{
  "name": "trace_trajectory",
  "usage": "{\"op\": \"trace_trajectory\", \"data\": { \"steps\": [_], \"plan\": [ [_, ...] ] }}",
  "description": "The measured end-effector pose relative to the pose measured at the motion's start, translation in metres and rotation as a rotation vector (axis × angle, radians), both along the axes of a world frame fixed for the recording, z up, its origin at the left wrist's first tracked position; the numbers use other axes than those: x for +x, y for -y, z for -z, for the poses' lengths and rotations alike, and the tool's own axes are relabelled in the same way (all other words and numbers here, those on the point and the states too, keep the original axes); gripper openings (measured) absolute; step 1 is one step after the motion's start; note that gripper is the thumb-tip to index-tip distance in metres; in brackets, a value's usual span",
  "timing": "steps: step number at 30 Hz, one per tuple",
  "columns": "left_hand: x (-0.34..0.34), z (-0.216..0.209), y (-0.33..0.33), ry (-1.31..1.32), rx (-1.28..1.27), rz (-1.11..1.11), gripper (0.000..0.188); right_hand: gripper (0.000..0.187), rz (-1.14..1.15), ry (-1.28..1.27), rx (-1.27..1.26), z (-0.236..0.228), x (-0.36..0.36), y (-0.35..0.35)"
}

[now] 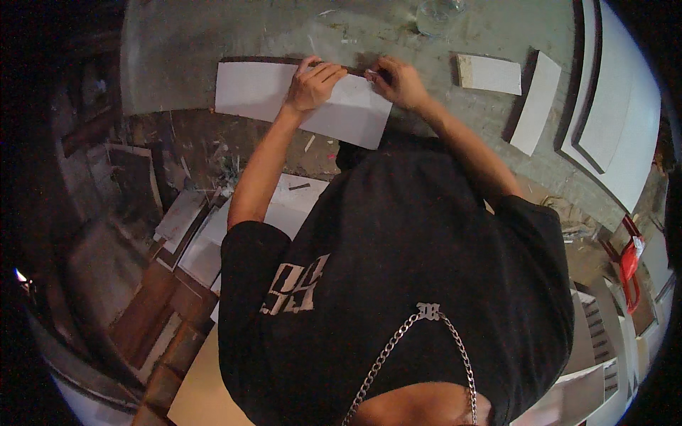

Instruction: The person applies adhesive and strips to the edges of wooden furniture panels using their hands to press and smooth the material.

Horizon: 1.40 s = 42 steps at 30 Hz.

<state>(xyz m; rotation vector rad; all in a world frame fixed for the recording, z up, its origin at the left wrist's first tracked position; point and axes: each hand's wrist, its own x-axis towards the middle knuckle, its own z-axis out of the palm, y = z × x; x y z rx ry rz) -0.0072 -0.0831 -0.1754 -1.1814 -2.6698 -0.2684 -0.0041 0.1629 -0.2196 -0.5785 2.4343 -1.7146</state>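
A long white board (pixel 256 86) lies across the near edge of the work table, its near side jutting out toward my body. My left hand (pixel 312 86) is closed at the middle of the board's far edge, its fingers bent over that edge. Just to the right, my right hand (pixel 402 83) is closed in a pinch near the board's far right corner. Something small shows at its fingertips, too small to name. A narrow dark strip runs along the board's far edge between the hands.
On the green-grey table (pixel 192 35) to the right lie a short white panel (pixel 490 74) and a narrow white panel (pixel 536 103). Large white sheets (pixel 625 121) stand beyond them. A clear round container (pixel 439 18) sits at the far side. Board pieces (pixel 202 248) lie lower left; a red object (pixel 629 263) is at right.
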Motion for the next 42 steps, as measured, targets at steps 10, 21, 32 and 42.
{"op": "trace_trajectory", "data": {
  "steps": [10, 21, 32, 42],
  "plan": [
    [0.005, 0.001, -0.002, -0.018, 0.030, -0.051, 0.018, 0.021, -0.006, -0.037, 0.003, 0.004, -0.002, 0.001],
    [-0.015, -0.012, 0.003, 0.075, -0.049, 0.092, 0.029, 0.022, -0.007, -0.005, 0.019, 0.005, 0.001, -0.001],
    [-0.019, -0.010, 0.001, 0.033, -0.003, 0.128, 0.027, 0.019, 0.004, -0.064, 0.029, 0.005, 0.001, 0.000],
    [-0.016, 0.000, 0.003, -0.074, 0.004, 0.136, 0.024, 0.022, 0.032, -0.118, 0.016, 0.000, 0.002, 0.003]
  ]
}}
